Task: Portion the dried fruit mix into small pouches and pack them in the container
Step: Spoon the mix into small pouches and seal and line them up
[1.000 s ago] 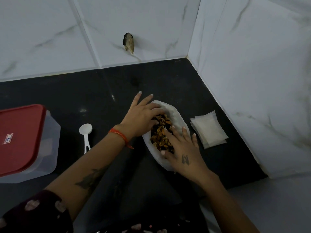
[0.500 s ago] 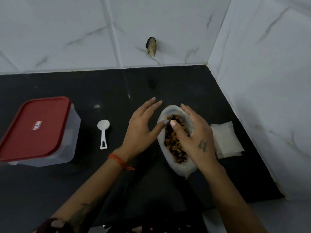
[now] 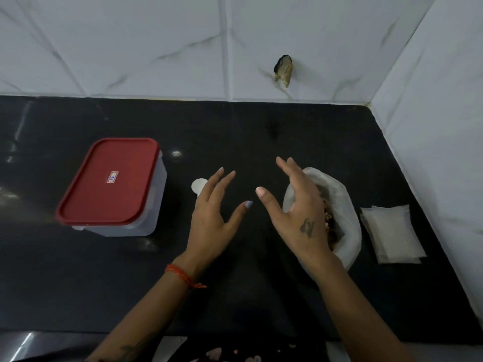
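An open white bag of dried fruit mix point(image 3: 342, 205) lies on the black counter at the right, partly hidden behind my right hand point(image 3: 300, 215). That hand hovers just left of the bag, fingers spread, holding nothing. My left hand point(image 3: 211, 218) is open too, above the counter between the bag and the container, covering most of a white plastic spoon point(image 3: 198, 186). A clear container with a red lid point(image 3: 109, 184), closed, stands at the left. A stack of small white pouches point(image 3: 392, 233) lies flat to the right of the bag.
The black counter point(image 3: 235, 137) ends at white marble-look tiled walls behind and on the right. A dark chipped spot point(image 3: 283, 70) marks the back wall. The counter's front edge runs along the bottom of the view.
Both hands have lifted off the bag of dried fruit mix and moved left, fingers spreading. The view has shifted left, so the container sits nearer the middle.
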`<state>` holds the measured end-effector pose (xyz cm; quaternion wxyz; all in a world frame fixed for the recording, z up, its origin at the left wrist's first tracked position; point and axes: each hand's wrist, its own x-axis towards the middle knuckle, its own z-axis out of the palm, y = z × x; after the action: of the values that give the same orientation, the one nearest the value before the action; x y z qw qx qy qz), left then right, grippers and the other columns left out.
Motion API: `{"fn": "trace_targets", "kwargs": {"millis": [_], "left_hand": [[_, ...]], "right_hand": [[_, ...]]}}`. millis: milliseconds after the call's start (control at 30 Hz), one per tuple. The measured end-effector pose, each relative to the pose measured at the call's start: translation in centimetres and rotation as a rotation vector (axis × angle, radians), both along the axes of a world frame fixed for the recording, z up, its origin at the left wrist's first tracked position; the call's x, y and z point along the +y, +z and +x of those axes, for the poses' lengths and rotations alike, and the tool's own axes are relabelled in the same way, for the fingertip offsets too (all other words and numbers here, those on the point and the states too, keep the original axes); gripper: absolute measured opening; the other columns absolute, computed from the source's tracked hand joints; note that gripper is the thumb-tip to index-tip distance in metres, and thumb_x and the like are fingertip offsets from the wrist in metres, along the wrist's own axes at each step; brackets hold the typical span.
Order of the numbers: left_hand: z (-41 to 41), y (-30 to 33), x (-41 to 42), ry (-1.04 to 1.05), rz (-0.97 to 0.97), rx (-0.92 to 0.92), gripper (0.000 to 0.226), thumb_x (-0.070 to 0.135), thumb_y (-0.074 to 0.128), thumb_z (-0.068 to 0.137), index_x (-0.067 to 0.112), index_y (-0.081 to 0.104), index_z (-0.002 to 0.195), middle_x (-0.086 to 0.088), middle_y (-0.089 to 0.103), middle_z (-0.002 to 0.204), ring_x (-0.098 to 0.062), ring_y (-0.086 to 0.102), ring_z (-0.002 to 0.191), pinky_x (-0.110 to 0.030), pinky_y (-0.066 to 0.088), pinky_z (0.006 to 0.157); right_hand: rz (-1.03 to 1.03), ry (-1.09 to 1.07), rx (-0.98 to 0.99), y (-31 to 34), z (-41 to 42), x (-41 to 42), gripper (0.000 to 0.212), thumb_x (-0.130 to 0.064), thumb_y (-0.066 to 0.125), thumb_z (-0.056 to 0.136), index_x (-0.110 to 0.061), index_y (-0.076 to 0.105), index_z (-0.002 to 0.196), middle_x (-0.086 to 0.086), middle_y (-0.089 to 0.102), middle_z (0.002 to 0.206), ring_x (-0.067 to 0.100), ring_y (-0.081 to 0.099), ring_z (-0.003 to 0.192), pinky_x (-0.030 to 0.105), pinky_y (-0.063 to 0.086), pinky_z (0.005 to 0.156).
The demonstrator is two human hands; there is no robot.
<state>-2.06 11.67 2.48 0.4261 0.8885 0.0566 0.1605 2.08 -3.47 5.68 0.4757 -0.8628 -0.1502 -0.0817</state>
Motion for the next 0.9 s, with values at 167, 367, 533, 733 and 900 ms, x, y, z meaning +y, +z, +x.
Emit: {"fn": "trace_targets", "kwargs": {"millis": [167,367,533,733,900], "left_hand": [[-0.5,-0.1,0.5,-0.064,-0.012,0.031,0.063,0.054,0.053,0.080,0.038,0.030,0.137,0.007,0.026,0.152,-0.004,0.022,0.138,-0.024,0.027,0.103],[0.3,-0.2,0.2,-0.178,-0.063,0.037,0.068,0.054,0.051,0.079,0.030,0.037,0.140,0.008,0.028,0.152,0.000,0.024,0.137,-0.008,0.021,0.098],[1.2,-0.2,-1.2,-0.271,-0.096,0.005,0.066,0.056,0.054,0.080,0.031,0.038,0.140,0.009,0.031,0.150,0.002,0.025,0.137,-0.009,0.023,0.103],[2.6,1.0,-4.1,-0.393,-0.095,-0.032,0.062,0.054,0.052,0.082,0.035,0.037,0.139,0.012,0.031,0.150,0.005,0.026,0.136,-0.004,0.022,0.102],[3.9,1.6,-7.7,-0.451,-0.109,-0.060,0.062,0.050,0.053,0.083,0.030,0.037,0.139,0.008,0.032,0.150,0.002,0.027,0.137,-0.013,0.026,0.107]], "right_hand": [[-0.053,-0.013,0.008,-0.3,-0.6,1.1,0.067,-0.058,0.052,0.081,-0.027,0.042,0.139,0.002,0.038,0.148,0.015,0.032,0.138,0.034,0.031,0.110],[-0.078,-0.110,0.020,-0.8,-1.2,0.5,0.066,-0.058,0.052,0.081,-0.026,0.042,0.138,0.003,0.040,0.146,0.012,0.033,0.137,0.040,0.035,0.109],[-0.062,-0.197,0.014,-0.9,-2.0,-0.7,0.064,-0.053,0.053,0.082,-0.024,0.041,0.138,0.004,0.045,0.143,0.011,0.037,0.135,0.036,0.036,0.109],[-0.072,-0.276,0.006,-0.2,-2.3,-3.8,0.066,-0.053,0.052,0.082,-0.018,0.044,0.138,0.000,0.047,0.141,0.009,0.039,0.132,0.025,0.036,0.108],[-0.061,-0.348,0.072,0.3,-1.9,-7.5,0.061,-0.056,0.057,0.081,-0.038,0.037,0.136,-0.005,0.039,0.147,0.005,0.034,0.134,0.028,0.033,0.108]]}}
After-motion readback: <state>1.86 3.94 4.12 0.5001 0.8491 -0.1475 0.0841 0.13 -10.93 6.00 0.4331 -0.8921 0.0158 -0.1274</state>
